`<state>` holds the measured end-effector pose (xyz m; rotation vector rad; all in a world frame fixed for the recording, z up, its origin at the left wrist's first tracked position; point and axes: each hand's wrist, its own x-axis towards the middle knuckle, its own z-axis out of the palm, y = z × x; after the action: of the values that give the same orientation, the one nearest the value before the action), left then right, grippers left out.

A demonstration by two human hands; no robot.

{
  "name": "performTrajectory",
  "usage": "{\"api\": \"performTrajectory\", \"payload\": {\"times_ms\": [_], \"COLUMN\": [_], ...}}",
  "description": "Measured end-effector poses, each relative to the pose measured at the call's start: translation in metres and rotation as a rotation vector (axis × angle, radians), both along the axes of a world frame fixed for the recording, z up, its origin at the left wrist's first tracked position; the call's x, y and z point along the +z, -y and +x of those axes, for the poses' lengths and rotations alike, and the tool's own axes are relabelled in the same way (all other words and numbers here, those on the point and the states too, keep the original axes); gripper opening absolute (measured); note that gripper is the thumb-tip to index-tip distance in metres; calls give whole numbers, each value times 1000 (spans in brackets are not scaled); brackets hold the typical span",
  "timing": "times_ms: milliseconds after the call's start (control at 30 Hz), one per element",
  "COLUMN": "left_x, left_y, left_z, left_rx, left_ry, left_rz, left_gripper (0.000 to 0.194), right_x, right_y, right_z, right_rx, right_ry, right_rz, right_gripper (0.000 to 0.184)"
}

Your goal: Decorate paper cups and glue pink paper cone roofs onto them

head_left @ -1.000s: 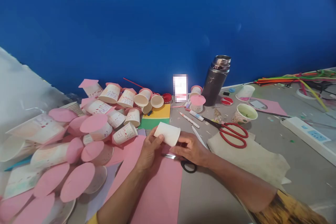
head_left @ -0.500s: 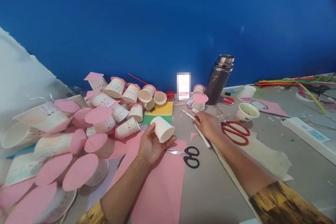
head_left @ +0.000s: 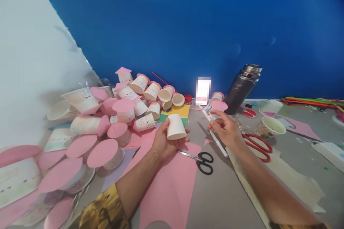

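My left hand (head_left: 168, 141) is closed round a plain white paper cup (head_left: 176, 127), mouth downward and slightly tilted, above pink paper. In my right hand (head_left: 227, 127) a thin white marker (head_left: 206, 114) is pinched between the fingertips, lifted off the table. Below that hand lies another white marker (head_left: 219, 145) with a purple end. Black-handled scissors (head_left: 202, 161) rest just right of my left hand, their blades partly on the pink paper (head_left: 166, 186). Red-handled scissors (head_left: 259, 146) lie beside my right wrist, which hides part of them.
Decorated paper cups with pink paper tops (head_left: 123, 109) are heaped on the left. A dark flask (head_left: 242, 89) stands open at the back, near a blurred bright screen (head_left: 203, 91). At right are a patterned cup (head_left: 270, 127), a white power strip (head_left: 329, 154) and coloured sticks (head_left: 311, 102).
My right hand has raised the marker from the table. The cup in my left hand has turned more upright, mouth down. The whole view has shifted left.
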<state>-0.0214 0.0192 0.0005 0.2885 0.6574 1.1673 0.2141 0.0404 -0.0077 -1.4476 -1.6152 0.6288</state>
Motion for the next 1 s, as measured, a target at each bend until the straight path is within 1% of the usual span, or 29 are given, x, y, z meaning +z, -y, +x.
{"api": "performTrajectory", "payload": {"times_ms": [33,100,200,367,467,533,600,667,733,867,1000], "left_x": [-1,-4,-8,-14,-17,-17,-15,-14,-12,-10,-9], "left_y": [-1,-2,-3,-2,-3,-3,-3,-2,-2,0,2], "left_z": [-1,-2,-2,-1,-2,-3,-3,-2,-1,1,1], "left_rx": [17,38,22,1,-57,-85,-93,-94,-91,-90,-118], "left_ry": [-14,-30,-12,-25,-1,30,42,27,2,-28,-44], "left_rz": [0,-4,-10,-24,-21,-20,-23,-13,7,13,8], "left_gripper": [40,38,39,39,41,44,47,48,45,41,44], "right_x": [2,8,16,23,25,27,28,28,26,21,22], "right_y": [4,11,16,18,20,23,27,31,36,49,62], "right_z": [-1,-4,-8,-9,-10,-12,-14,-17,-19,-22,-24], "right_rx": [19,9,9,89,87,83,83,94,115,151,156], "right_ry": [-173,-457,-756,-1025,-1101,-1074,-1019,-959,-881,-604,-290], "right_rz": [1,-16,-64,-208,-258,-272,-248,-180,-94,36,108], "right_gripper": [38,36,29,32,33,34,37,37,33,24,24]}}
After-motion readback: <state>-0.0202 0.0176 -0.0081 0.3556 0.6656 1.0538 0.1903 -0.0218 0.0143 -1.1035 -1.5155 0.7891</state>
